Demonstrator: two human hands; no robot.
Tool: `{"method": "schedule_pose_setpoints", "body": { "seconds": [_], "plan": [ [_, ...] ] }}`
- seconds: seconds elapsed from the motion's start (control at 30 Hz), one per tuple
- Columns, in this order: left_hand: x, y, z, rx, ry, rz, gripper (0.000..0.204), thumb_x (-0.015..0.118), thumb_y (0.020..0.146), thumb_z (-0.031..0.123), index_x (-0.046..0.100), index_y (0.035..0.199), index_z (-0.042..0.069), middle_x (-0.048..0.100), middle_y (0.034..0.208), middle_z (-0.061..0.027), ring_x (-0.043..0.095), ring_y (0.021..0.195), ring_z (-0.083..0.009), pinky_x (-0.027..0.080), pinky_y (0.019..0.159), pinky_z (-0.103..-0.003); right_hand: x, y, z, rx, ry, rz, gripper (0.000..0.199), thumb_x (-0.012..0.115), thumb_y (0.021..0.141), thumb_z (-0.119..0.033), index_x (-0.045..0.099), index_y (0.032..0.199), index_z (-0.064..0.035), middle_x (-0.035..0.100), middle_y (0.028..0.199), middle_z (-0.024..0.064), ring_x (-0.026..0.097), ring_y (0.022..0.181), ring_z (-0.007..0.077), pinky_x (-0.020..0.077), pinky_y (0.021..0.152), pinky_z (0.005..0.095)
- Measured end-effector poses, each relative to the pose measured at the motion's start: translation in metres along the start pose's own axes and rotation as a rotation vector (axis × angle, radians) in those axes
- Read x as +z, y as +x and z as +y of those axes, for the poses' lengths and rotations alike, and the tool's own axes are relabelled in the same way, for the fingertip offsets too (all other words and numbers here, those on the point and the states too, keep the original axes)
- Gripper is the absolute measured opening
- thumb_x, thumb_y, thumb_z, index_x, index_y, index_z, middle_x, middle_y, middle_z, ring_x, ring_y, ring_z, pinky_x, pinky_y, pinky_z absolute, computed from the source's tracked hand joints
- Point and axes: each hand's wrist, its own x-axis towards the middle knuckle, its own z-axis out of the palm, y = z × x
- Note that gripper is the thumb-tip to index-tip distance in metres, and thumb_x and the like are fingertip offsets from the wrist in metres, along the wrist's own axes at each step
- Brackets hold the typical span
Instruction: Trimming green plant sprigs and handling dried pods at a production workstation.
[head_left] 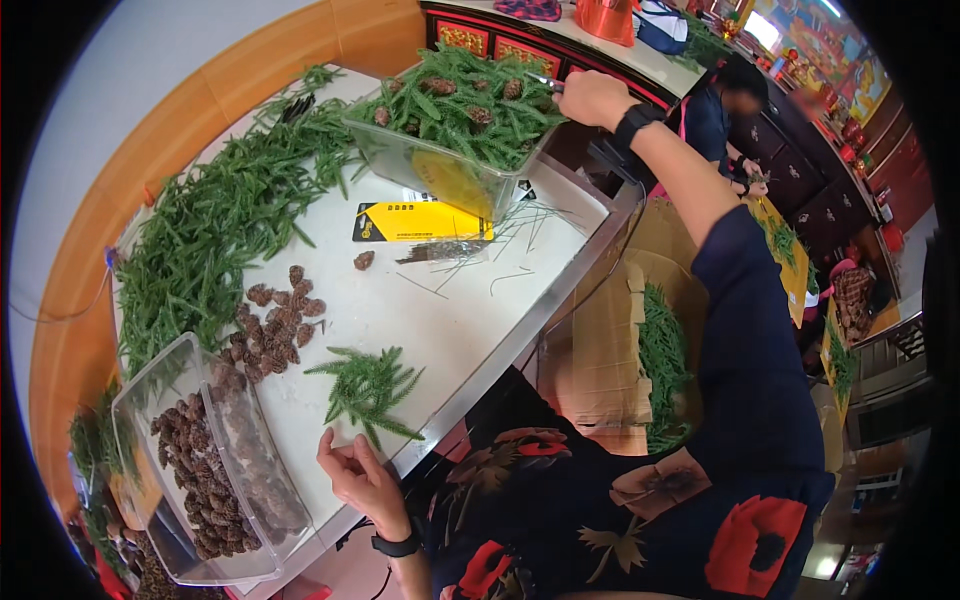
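My left hand (pixel 362 482) is at the near edge of the white table, fingers apart and loosely bent. Just beyond its fingertips lies a green artificial pine sprig (pixel 368 388). My right hand (pixel 598 100) is stretched out to the far corner, closed around what look like pliers (pixel 546 82); only their silver jaws show. They rest beside the rim of a clear plastic bin (pixel 430 165) heaped with pine sprigs (pixel 455 110) that carry brown pine cones.
Loose pine greenery (pixel 200 250) covers the table's far left side. Small pine cones (pixel 275 325) lie beside a clear box (pixel 270 470) of more cones. Thin wires (pixel 530 225) and a yellow-black card (pixel 425 221) lie mid-table. A cardboard box (pixel 600 370) stands right; another person (pixel 710 125) works beyond.
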Motion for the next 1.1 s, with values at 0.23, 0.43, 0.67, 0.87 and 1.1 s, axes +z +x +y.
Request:
{"method": "schedule_pose_setpoints", "body": {
  "seconds": [0.23, 0.43, 0.67, 0.87, 1.1],
  "plan": [
    [0.004, 0.0, 0.001, 0.051, 0.086, -0.039, 0.028, 0.061, 0.091, 0.01, 0.055, 0.116, 0.0, 0.046, 0.061, -0.0017, 0.04, 0.05, -0.0083, 0.031, 0.047, -0.026, 0.017, 0.014, -0.016, 0.03, -0.155, -0.119, 0.039, 0.047, 0.081, -0.021, 0.065, 0.109, 0.0014, 0.065, 0.111, 0.0204, 0.063, 0.102, 0.0358, 0.05, 0.086, 0.0453],
    [0.003, 0.0, 0.002, 0.053, 0.115, -0.053, 0.027, 0.061, 0.091, 0.01, 0.056, 0.115, 0.0, 0.047, 0.061, -0.0021, 0.04, 0.05, -0.0089, 0.032, 0.047, -0.026, 0.008, 0.018, 0.023, 0.056, 0.015, -0.054, 0.044, 0.052, 0.086, -0.034, 0.063, 0.112, -0.0007, 0.064, 0.111, 0.0218, 0.061, 0.103, 0.0382, 0.0482, 0.088, 0.0455],
    [-0.002, -0.004, -0.003, 0.049, 0.199, -0.087, 0.027, 0.061, 0.091, 0.01, 0.055, 0.116, 0.001, 0.049, 0.063, -0.0026, 0.042, 0.051, -0.0093, 0.034, 0.048, -0.026, 0.019, -0.007, 0.039, -0.046, 0.176, 0.25, 0.046, 0.056, 0.089, -0.043, 0.059, 0.107, -0.0013, 0.065, 0.098, 0.0222, 0.062, 0.093, 0.0374, 0.0473, 0.079, 0.0452],
    [0.003, -0.001, 0.002, 0.018, 0.143, -0.055, 0.029, 0.063, 0.089, 0.01, 0.055, 0.115, 0.001, 0.051, 0.062, -0.0036, 0.045, 0.05, -0.0092, 0.037, 0.049, -0.024, 0.019, -0.105, -0.035, -0.471, 0.489, 0.204, 0.03, 0.065, 0.086, -0.027, 0.058, 0.101, -0.0024, 0.062, 0.086, 0.0128, 0.062, 0.078, 0.0254, 0.0488, 0.069, 0.0345],
    [-0.003, 0.013, 0.03, -0.051, 0.171, -0.12, 0.028, 0.065, 0.088, 0.01, 0.056, 0.114, 0.002, 0.05, 0.063, -0.0016, 0.044, 0.053, -0.008, 0.037, 0.05, -0.023, 0.105, -0.16, -0.097, -0.654, 0.382, 0.016, 0.035, 0.071, 0.079, -0.031, 0.06, 0.1, -0.0067, 0.056, 0.085, 0.0091, 0.057, 0.082, 0.0276, 0.0455, 0.07, 0.0365]
  ]
}}
